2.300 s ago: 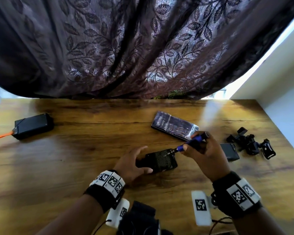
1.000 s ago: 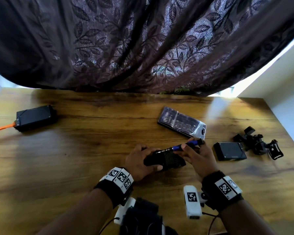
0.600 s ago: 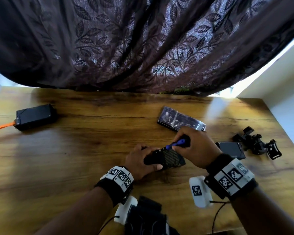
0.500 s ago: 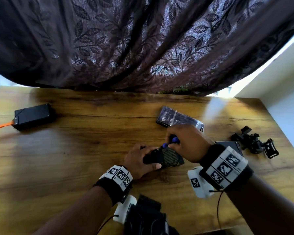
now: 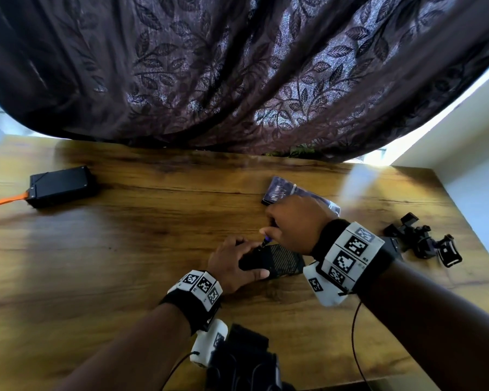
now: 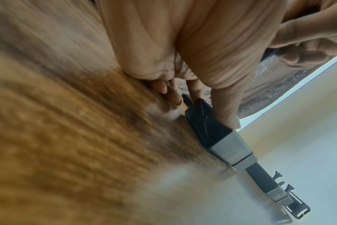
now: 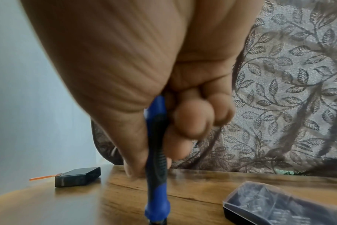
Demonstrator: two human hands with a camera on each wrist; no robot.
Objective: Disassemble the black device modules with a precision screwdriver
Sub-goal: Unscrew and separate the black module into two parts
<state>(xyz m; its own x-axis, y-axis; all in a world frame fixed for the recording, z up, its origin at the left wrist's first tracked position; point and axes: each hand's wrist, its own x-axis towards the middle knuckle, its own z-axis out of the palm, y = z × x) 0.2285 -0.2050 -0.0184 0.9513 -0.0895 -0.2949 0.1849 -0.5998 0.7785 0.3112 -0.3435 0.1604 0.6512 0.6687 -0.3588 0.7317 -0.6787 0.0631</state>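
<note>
Left hand [image 5: 232,263] gripping black module [image 5: 277,262] at table [image 5: 124,249] centre. Right hand [image 5: 294,224], at 1 o'clock, fingers curled round blue screwdriver [image 7: 157,152], held upright, tip down on the module.

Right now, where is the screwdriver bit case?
In the head view the bit case lies on the wooden table right of centre, just behind the right hand, partly hidden by it.
</note>
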